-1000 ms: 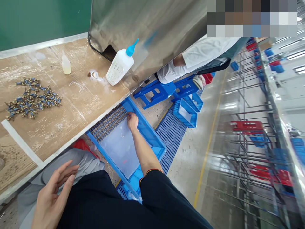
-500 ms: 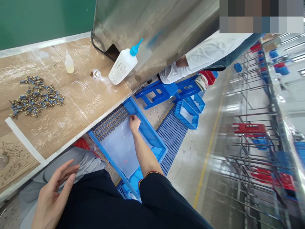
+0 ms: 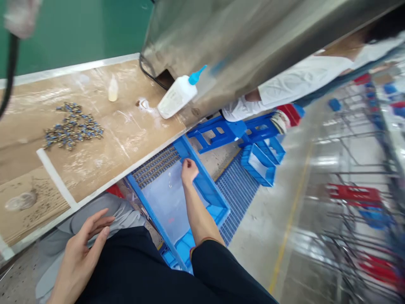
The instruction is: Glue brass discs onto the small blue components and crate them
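My right hand (image 3: 189,171) is over the blue crate (image 3: 207,190), fingers curled together at the right end of the rows. Whatever is between the fingertips is too small or hidden to make out. Several rows of small brass-and-blue metal parts (image 3: 155,166) lie at the crate's upper end, beside a pale translucent sheet (image 3: 169,202). My left hand (image 3: 84,249) hovers above my lap, fingers apart, holding nothing. On the brown-covered bench (image 3: 123,135) sits a loose pile of similar brass-and-blue parts (image 3: 74,126).
A white bottle with a blue nozzle (image 3: 179,97) leans near the metal panel (image 3: 234,46); a small dropper bottle (image 3: 113,89) stands left of it. A person in a white sleeve (image 3: 243,107) sits beyond. Blue stools (image 3: 218,133) and smaller blue crates (image 3: 259,164) are on the floor.
The camera has turned, so the bench and crate appear further right and slightly lower. My right hand stays at the row ends, its fingers still curled. My left hand keeps its open pose.
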`<state>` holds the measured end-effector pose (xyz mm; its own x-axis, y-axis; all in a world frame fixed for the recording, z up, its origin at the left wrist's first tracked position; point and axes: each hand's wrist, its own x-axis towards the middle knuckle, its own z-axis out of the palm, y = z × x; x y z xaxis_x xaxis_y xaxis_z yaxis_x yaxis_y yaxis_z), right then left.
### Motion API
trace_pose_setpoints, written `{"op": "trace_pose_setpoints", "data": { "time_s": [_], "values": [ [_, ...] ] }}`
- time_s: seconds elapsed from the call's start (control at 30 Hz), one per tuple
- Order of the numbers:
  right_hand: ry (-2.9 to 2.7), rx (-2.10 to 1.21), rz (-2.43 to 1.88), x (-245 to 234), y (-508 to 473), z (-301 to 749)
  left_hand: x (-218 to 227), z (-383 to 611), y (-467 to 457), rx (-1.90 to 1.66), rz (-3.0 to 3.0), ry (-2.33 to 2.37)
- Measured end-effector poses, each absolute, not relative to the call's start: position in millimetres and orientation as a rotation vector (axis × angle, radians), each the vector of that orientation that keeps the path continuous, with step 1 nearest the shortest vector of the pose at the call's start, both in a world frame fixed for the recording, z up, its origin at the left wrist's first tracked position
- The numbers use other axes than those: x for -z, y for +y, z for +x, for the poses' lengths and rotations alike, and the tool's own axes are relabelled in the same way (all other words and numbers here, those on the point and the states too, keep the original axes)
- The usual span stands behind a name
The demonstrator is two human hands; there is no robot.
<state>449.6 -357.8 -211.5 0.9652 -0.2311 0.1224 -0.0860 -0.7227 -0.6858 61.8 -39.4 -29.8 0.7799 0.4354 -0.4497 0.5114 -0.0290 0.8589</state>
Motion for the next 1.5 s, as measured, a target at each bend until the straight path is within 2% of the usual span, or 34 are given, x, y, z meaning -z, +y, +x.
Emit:
{"op": "trace_pose_setpoints", "data": {
  "time_s": [0.17,0.4,0.63,1.0,1.13,1.27,1.4,1.5],
  "values": [
    [0.017,0.439,-2.130,148,-296,403,27,59,-45,0.072,1.626,0.692],
    [-0.986,-0.006,-1.911,70,-124,355,29,38,-46,0.066,1.612,0.669],
    [-1.419,-0.098,-2.177,74,4,363,33,-5,-36,-0.059,1.496,0.887],
    [-1.664,-0.099,-2.395,79,-48,323,55,-40,-23,-0.099,1.415,0.944],
    [-1.689,-0.097,-2.341,74,-48,321,58,-45,-17,-0.086,1.412,0.946],
    [-1.579,-0.018,-2.191,61,-1,358,56,-48,-14,-0.087,1.407,0.967],
    [-1.661,-0.254,-2.038,56,66,414,53,-46,-15,-0.099,1.436,0.961],
    [-1.749,-0.406,-1.941,57,81,433,54,-46,-18,-0.129,1.440,0.968]
  ]
}}
